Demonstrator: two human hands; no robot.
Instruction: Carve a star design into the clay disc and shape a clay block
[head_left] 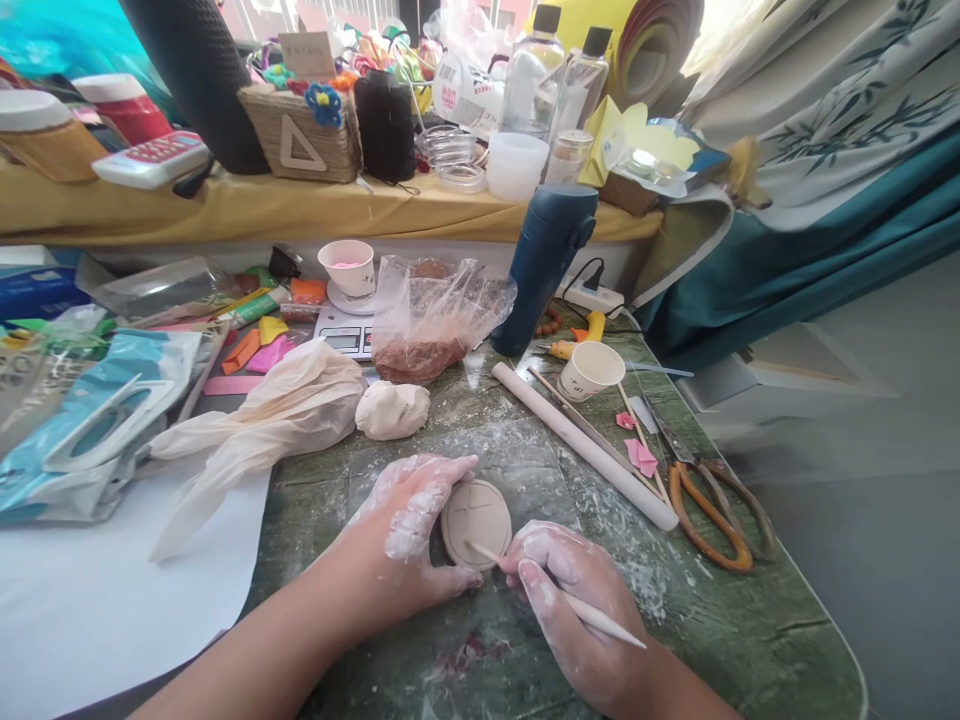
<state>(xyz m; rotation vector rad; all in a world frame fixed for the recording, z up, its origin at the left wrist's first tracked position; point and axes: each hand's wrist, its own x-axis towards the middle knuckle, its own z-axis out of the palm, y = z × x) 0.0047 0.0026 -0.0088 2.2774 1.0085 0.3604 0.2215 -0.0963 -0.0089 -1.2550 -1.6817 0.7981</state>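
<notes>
A round, pale clay disc (pixel 484 508) with thin lines scored on its face lies on a clear sheet over the green table. My left hand (pixel 412 515), dusted white, curls around its left edge, fingers at the top and thumb at the bottom. Held like a pencil in my right hand (pixel 574 595) is a whitish pointed clay tool (pixel 600 617), its tip on the lower part of the disc's face. Beyond my left hand sits a lump of white clay (pixel 392 410), beside a crumpled plastic bag (pixel 285 400).
A white roller (pixel 585 445), scissors (pixel 701 500) and a paper cup (pixel 591 370) lie to the right. Farther back stand a blue flask (pixel 544 270), a bag of reddish clay (pixel 420 345) and a scale (pixel 343 335). Wipes (pixel 112 400) and white paper (pixel 150 590) are left.
</notes>
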